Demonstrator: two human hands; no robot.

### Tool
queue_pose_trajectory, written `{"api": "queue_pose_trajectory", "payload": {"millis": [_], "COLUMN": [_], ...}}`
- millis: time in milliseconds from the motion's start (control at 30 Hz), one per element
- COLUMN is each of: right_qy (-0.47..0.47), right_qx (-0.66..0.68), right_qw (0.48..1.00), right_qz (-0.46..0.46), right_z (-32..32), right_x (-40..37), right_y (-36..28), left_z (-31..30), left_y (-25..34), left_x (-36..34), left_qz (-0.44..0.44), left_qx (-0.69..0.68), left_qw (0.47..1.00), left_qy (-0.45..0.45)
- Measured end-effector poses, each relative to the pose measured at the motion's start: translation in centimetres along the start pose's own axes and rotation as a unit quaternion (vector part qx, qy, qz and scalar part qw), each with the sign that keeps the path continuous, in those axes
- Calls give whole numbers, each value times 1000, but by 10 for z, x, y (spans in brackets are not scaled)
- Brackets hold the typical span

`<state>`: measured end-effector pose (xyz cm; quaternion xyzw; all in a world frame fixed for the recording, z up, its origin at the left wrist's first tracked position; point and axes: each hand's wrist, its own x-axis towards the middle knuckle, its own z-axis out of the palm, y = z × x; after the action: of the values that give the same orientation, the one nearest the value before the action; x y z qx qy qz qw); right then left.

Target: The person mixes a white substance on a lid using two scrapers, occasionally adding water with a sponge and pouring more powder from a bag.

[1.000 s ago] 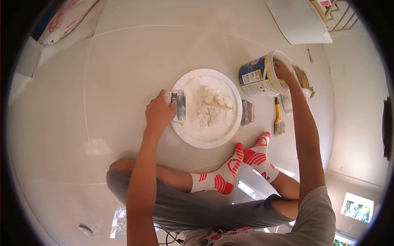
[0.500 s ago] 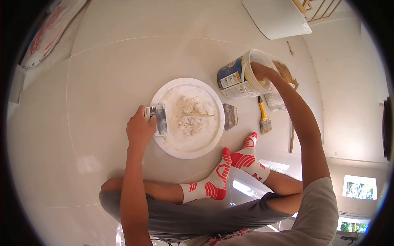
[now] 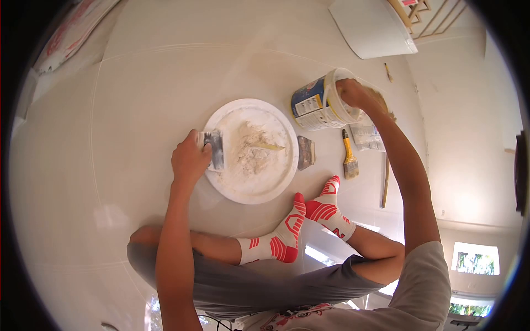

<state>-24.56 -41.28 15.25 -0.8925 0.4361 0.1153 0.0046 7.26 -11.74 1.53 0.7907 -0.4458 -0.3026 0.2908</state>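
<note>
My left hand [image 3: 190,157] grips a putty spreader [image 3: 214,150] with a smeared, dark-streaked blade, held over the left rim of a round white tray [image 3: 229,188]. A heap of whitish powder [image 3: 255,157] lies on the tray, with a thin pale-yellow strip [image 3: 269,147] in it. My right hand [image 3: 351,92] is at the mouth of a tipped bucket [image 3: 312,105] with a blue and white label. Its fingers look curled, but their tips are hidden, and what they hold cannot be made out.
A dark, worn block [image 3: 306,153] sits beside the tray. Right of it lie a yellow-handled paintbrush [image 3: 350,157], a clear plastic packet [image 3: 369,137] and a stick [image 3: 385,182]. A smaller brush [image 3: 388,72] lies farther off. My socked feet [image 3: 290,234] are close to the tray.
My right hand has drawn back from deeper in the bucket to its mouth. The left hand keeps its hold on the putty spreader. The whole view has shifted slightly.
</note>
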Motion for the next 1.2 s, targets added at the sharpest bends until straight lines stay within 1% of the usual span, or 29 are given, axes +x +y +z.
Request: {"api": "queue_pose_trajectory", "payload": {"millis": [33,67,100,133,167,200,233,267,300,367,433,467,500,533,567,633,667,767,800,833,900,1033,1100,1133,1200], "right_qy": [-6,-14,38,-12,-120,-86,-93,-34,-21,-42,-94,-125,-153,-179,-181,-125,-138,-150,-143,-145,-122,-96,-127,-127,-114], "right_qx": [14,29,15,82,187,287,337,343,348,356,394,373,368,398,369,307,298,324,308,309,242,249,244,244,229], "right_qw": [1000,999,999,996,962,946,930,932,932,933,914,919,917,899,908,922,929,918,922,921,942,949,938,938,948], "right_qz": [13,25,-10,25,161,123,114,115,96,43,-37,-11,-12,-41,-83,-200,-174,-173,-187,-188,-198,-167,-211,-212,-187], "right_z": [-9,-25,-13,-9,-21,-28,-38,-51,-67,-81,-76,-71,-62,-47,-35,1,5,20,24,24,21,13,14,14,12], "right_x": [-8,-18,-21,-17,-14,-19,-23,-32,-41,-56,-67,-72,-75,-77,-76,-72,-74,-82,-85,-84,-82,-77,-79,-76,-71], "right_y": [-8,-30,-17,4,3,4,9,-16,-42,-72,-105,-127,-146,-160,-175,-189,-203,-225,-226,-224,-218,-213,-215,-213,-205], "left_z": [1,3,4,3,1,0,-1,-2,-2,0,-2,-2,-2,-3,-3,0,1,-2,-2,-2,-2,-4,-5,-4,-2], "left_y": [-1,-2,-4,-3,-2,-2,0,-1,-1,0,1,2,2,2,1,-1,-2,0,0,0,0,5,4,3,1], "left_x": [0,2,1,1,1,0,0,0,0,0,0,1,0,0,0,1,1,1,2,2,2,1,2,2,1], "left_qz": [-13,-5,0,-5,-7,-23,-15,-5,-14,-1,-4,-5,-5,-7,-10,-10,-8,-18,-20,-20,-19,-27,-33,-31,-29], "left_qx": [2,2,3,5,7,10,10,9,9,7,11,16,16,13,10,7,1,-3,-3,0,3,3,5,4,2], "left_qw": [1000,1000,1000,1000,1000,1000,1000,1000,1000,1000,1000,999,999,999,999,999,1000,999,999,999,999,999,998,998,998], "left_qy": [2,6,8,-1,-10,-10,-16,-23,-25,-15,-27,-34,-37,-39,-40,-33,-25,-39,-39,-36,-34,-47,-51,-51,-51]}}
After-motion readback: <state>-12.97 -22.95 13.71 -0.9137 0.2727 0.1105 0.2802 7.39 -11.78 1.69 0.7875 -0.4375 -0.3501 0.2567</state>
